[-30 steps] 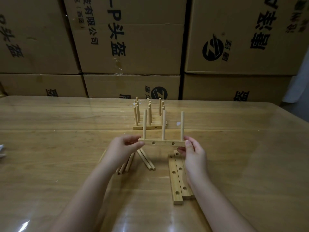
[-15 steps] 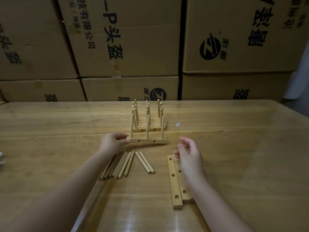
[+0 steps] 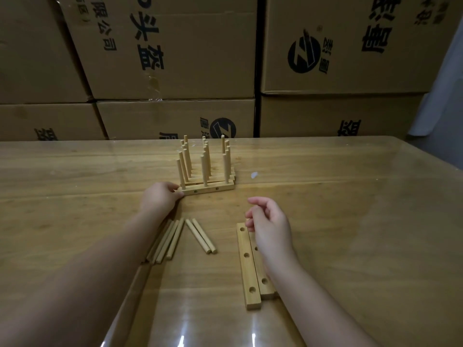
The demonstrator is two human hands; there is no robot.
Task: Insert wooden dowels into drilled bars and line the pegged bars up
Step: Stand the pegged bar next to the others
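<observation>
Boxes [image 3: 175,58]: cardboard, stacked up behind the table, black print all over. I can read "头盔" on the middle one and "公司" up near its left edge. The right-hand box has a round logo [image 3: 304,55] with a Z-ish slash. Everything else is cropped or too skewed to read.
Left hand [image 3: 160,200]: pinches the left end of the front pegged bar [image 3: 208,190], thumb on its front face.
Front bar: flat on the table [image 3: 350,221], three dowels standing upright, two side holes showing, snug against the row of pegged bars [image 3: 209,175] behind it.
Right hand [image 3: 270,225]: hovers over the blank bars [image 3: 248,266], fingers loosely curled, nothing in it.
Blank bars: two, side by side, holes facing up, one partly under the right forearm.
Loose dowels [image 3: 166,240]: lying flat, a bunch by the left forearm, plus a pair [image 3: 201,235] angled off just to the right.
Scrap [image 3: 254,174]: small, white, on the table right of the pegged row.
</observation>
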